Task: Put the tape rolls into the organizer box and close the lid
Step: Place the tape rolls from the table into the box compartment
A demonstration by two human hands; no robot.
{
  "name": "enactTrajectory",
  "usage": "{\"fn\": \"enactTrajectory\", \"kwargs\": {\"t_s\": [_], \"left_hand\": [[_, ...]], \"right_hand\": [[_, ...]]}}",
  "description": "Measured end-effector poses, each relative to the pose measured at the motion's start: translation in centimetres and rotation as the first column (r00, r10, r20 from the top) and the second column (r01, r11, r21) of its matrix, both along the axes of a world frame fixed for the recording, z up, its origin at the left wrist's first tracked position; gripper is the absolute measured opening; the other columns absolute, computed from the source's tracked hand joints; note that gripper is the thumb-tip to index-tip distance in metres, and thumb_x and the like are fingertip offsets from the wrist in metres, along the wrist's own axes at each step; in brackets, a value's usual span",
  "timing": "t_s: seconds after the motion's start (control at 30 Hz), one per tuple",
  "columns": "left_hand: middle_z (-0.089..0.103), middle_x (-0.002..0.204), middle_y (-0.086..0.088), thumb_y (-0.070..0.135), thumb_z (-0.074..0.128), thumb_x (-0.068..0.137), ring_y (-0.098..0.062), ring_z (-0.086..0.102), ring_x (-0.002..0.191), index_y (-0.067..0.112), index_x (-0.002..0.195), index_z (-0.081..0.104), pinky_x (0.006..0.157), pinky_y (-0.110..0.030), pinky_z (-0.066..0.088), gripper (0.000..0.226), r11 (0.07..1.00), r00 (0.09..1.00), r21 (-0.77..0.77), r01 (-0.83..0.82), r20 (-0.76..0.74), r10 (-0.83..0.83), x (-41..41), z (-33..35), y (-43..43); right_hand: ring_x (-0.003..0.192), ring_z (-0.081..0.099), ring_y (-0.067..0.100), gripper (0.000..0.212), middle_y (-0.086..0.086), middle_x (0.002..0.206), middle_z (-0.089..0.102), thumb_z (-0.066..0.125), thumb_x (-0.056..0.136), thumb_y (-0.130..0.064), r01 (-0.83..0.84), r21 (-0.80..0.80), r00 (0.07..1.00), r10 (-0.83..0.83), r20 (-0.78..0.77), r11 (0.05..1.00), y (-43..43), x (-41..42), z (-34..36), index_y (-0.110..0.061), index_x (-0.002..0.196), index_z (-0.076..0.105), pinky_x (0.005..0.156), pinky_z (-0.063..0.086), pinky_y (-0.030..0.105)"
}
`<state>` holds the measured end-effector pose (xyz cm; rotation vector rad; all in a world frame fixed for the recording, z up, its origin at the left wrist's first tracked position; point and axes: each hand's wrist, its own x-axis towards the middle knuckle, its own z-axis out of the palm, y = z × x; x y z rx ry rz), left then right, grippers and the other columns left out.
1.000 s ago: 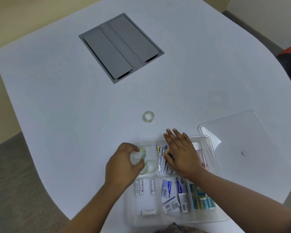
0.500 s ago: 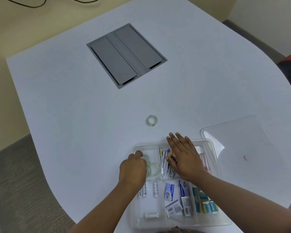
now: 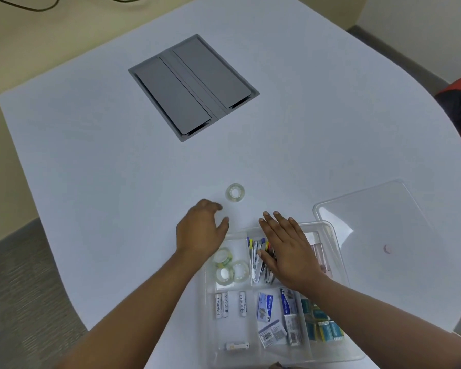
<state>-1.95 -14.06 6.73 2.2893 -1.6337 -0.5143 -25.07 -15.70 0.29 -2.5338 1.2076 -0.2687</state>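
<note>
A clear tape roll point(image 3: 235, 193) lies flat on the white table, just beyond the organizer box point(image 3: 336, 251). Three tape rolls point(image 3: 230, 267) sit together in the box's far-left compartment. My left hand point(image 3: 200, 230) hovers empty over the box's far-left corner, fingers apart, a short way from the loose roll. My right hand point(image 3: 286, 247) rests flat, fingers spread, on the pens in the middle far compartment. The clear lid point(image 3: 378, 225) lies flat on the table to the right of the box.
A grey cable hatch point(image 3: 193, 86) is set into the table farther away. Batteries point(image 3: 229, 304), small packets point(image 3: 274, 315) and teal boxes point(image 3: 322, 326) fill the box's near compartments. The table edge curves close on the left and right. A person sits at far right.
My left hand let go of a tape roll in the far-left compartment and moved forward out of the box towards the loose roll. My right hand stayed on the pens.
</note>
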Motion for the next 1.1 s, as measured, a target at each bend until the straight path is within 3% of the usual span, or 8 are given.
{"fn": "enactTrajectory", "kwargs": {"t_s": [0.23, 0.37, 0.53, 0.67, 0.77, 0.87, 0.97, 1.1], "left_hand": [[0.050, 0.139, -0.002, 0.039, 0.064, 0.084, -0.023, 0.049, 0.124, 0.022, 0.140, 0.041, 0.094, -0.040, 0.046, 0.062, 0.976, 0.993, 0.194, 0.103, 0.035, -0.112, 0.4, -1.8, -5.8], [0.048, 0.142, -0.005, 0.035, 0.065, 0.085, -0.027, 0.049, 0.124, 0.021, 0.144, 0.034, 0.097, -0.041, 0.043, 0.068, 0.961, 0.976, 0.210, 0.179, 0.083, -0.200, 0.1, -2.8, -7.5], [0.028, 0.157, 0.001, 0.024, 0.058, 0.092, -0.021, 0.033, 0.139, 0.027, 0.149, 0.024, 0.109, -0.040, 0.031, 0.066, 0.920, 0.947, 0.253, 0.298, 0.041, -0.318, -0.9, -4.1, -8.4], [0.049, 0.141, -0.005, 0.007, 0.058, 0.087, -0.027, 0.047, 0.124, 0.019, 0.142, 0.038, 0.101, -0.038, 0.038, 0.059, 0.931, 0.945, 0.206, 0.300, 0.071, -0.320, -1.3, -4.7, -8.7], [0.055, 0.130, -0.007, 0.010, 0.061, 0.082, -0.029, 0.052, 0.115, 0.017, 0.138, 0.041, 0.094, -0.039, 0.041, 0.060, 0.928, 0.931, 0.198, 0.315, 0.128, -0.343, -1.2, -4.6, -8.8], [0.058, 0.126, -0.009, 0.017, 0.068, 0.077, -0.030, 0.053, 0.113, 0.015, 0.134, 0.046, 0.092, -0.039, 0.044, 0.061, 0.953, 0.961, 0.139, 0.268, 0.027, -0.274, -0.9, -3.5, -8.5], [0.061, 0.117, -0.004, 0.023, 0.073, 0.073, -0.025, 0.056, 0.107, 0.016, 0.119, 0.056, 0.086, -0.035, 0.046, 0.050, 0.988, 0.978, -0.016, 0.153, -0.142, -0.154, -0.9, -1.8, -6.7], [0.063, 0.107, 0.004, 0.027, 0.073, 0.072, -0.017, 0.057, 0.095, 0.020, 0.102, 0.059, 0.081, -0.030, 0.047, 0.034, 0.979, 0.976, -0.160, 0.126, -0.158, -0.151, -1.9, -0.2, -1.4]], "right_hand": [[0.149, 0.008, 0.014, 0.062, -0.001, 0.160, 0.023, 0.037, 0.099, -0.050, 0.004, 0.020, 1.000, -0.004, -0.005, 1.000, 0.0, 0.0, -0.1, -0.019, 0.152, 0.026, 0.121, 0.005, 0.038], [0.149, 0.008, 0.014, 0.062, -0.001, 0.160, 0.023, 0.040, 0.098, -0.049, 0.007, 0.046, 1.000, -0.008, 0.022, 0.999, -0.1, 0.0, -0.1, -0.020, 0.152, 0.026, 0.121, 0.005, 0.038], [0.149, 0.008, 0.013, 0.062, -0.001, 0.159, 0.024, 0.043, 0.098, -0.048, 0.011, 0.051, 1.000, -0.013, 0.028, 0.999, -0.1, 0.0, -0.1, -0.020, 0.151, 0.028, 0.121, 0.004, 0.037], [0.149, 0.008, 0.013, 0.062, -0.002, 0.159, 0.024, 0.042, 0.098, -0.048, 0.011, 0.052, 1.000, -0.012, 0.027, 0.999, -0.1, 0.0, -0.1, -0.020, 0.151, 0.027, 0.121, 0.005, 0.038], [0.149, 0.009, 0.013, 0.062, -0.001, 0.159, 0.024, 0.042, 0.098, -0.048, 0.010, 0.051, 1.000, -0.011, 0.022, 0.999, -0.1, 0.0, -0.1, -0.020, 0.151, 0.027, 0.121, 0.006, 0.038], [0.149, 0.009, 0.014, 0.062, -0.001, 0.159, 0.025, 0.042, 0.098, -0.048, 0.009, 0.048, 1.000, -0.010, 0.019, 0.999, -0.1, 0.0, -0.1, -0.020, 0.151, 0.027, 0.121, 0.006, 0.038], [0.149, 0.009, 0.014, 0.062, -0.001, 0.159, 0.025, 0.041, 0.098, -0.049, 0.008, 0.039, 1.000, -0.009, 0.015, 0.999, 0.0, 0.0, -0.1, -0.020, 0.151, 0.027, 0.121, 0.006, 0.038], [0.148, 0.011, 0.014, 0.061, -0.001, 0.159, 0.026, 0.042, 0.098, -0.049, 0.008, 0.035, 0.999, -0.009, 0.034, 0.999, 0.0, 0.1, 0.0, -0.020, 0.150, 0.029, 0.121, 0.008, 0.039]]}}
